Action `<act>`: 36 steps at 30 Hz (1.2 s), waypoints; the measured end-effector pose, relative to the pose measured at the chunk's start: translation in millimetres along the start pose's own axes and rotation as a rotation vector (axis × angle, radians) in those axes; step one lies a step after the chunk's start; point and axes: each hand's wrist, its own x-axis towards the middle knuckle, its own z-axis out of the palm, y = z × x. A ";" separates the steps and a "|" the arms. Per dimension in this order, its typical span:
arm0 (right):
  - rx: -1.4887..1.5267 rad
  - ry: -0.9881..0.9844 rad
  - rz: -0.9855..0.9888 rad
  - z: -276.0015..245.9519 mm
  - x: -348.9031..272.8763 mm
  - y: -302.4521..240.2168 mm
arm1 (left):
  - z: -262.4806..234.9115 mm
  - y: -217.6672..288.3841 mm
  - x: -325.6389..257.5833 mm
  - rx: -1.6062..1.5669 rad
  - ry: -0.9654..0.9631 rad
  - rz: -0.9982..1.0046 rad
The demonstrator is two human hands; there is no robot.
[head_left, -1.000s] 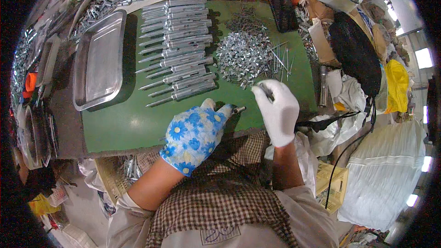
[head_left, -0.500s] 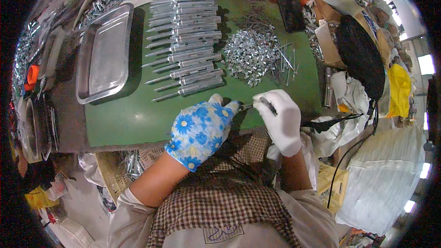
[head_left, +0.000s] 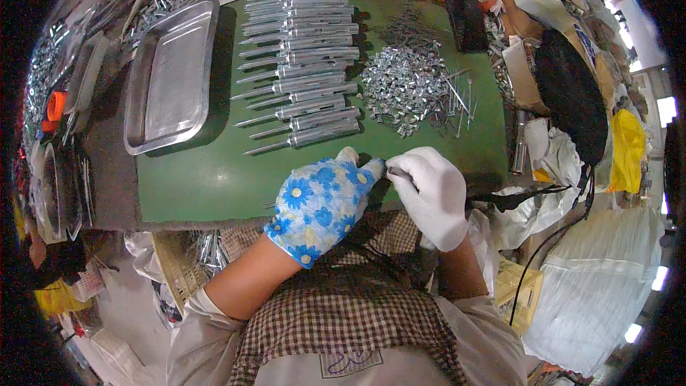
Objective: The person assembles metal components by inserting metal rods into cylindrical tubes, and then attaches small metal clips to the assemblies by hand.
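Note:
My left hand [head_left: 325,204], in a white glove with blue flowers, is closed near the front edge of the green work surface [head_left: 193,193]. Most of what it holds is hidden; a thin metal rod end [head_left: 269,205] pokes out on its left side. Up against its fingertips, my right hand [head_left: 432,196] in a plain white glove pinches a small dark metal piece [head_left: 401,171]. Beyond the hands lies a row of silver metal tubes with thin rods [head_left: 307,104], stacked side by side. A pile of small silver metal sleeves [head_left: 404,89] is to their right.
An upturned-rim steel tray [head_left: 171,78] stands at the left. Several long pins [head_left: 461,96] lie beside the sleeve pile. Boxes of metal parts line the back. A metal cylinder [head_left: 520,146], a black cable and white plastic bags [head_left: 564,157] are at the right.
My right hand has come in against the left fingertips, closing the small gap between them. The whole scene has shifted slightly to the right in view.

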 end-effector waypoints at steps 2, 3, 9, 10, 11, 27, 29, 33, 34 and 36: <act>-0.053 -0.021 -0.008 -1.1 0.5 0.0 | 2.0 -0.7 -0.6 0.014 0.010 0.011; -0.024 -0.041 0.011 -2.1 0.3 0.0 | 2.0 -0.6 -0.7 0.012 0.010 0.008; 0.071 -0.084 0.086 -2.3 3.5 7.2 | 1.8 -0.6 0.6 0.063 0.010 0.034; 0.089 -0.115 0.087 -3.9 5.6 9.4 | 2.9 -1.8 0.5 0.088 0.017 0.056; 0.084 -0.112 0.092 -5.7 7.1 8.9 | 4.0 -2.5 -1.2 0.106 0.028 0.084; 1.746 0.249 0.239 23.7 25.9 -0.1 | -2.2 -0.6 2.3 0.170 -0.078 0.102; 1.831 0.285 0.080 31.3 28.3 3.5 | -1.9 -1.4 2.3 0.198 -0.084 0.116; 1.581 0.359 0.036 38.8 24.9 -3.4 | -4.6 -0.8 4.6 0.189 -0.162 0.092; 1.584 0.359 0.041 41.4 22.1 -2.7 | -3.7 -1.0 4.5 0.175 -0.151 0.093; 1.292 0.304 -0.071 46.4 20.0 0.3 | -6.2 -0.5 8.4 0.164 -0.143 0.097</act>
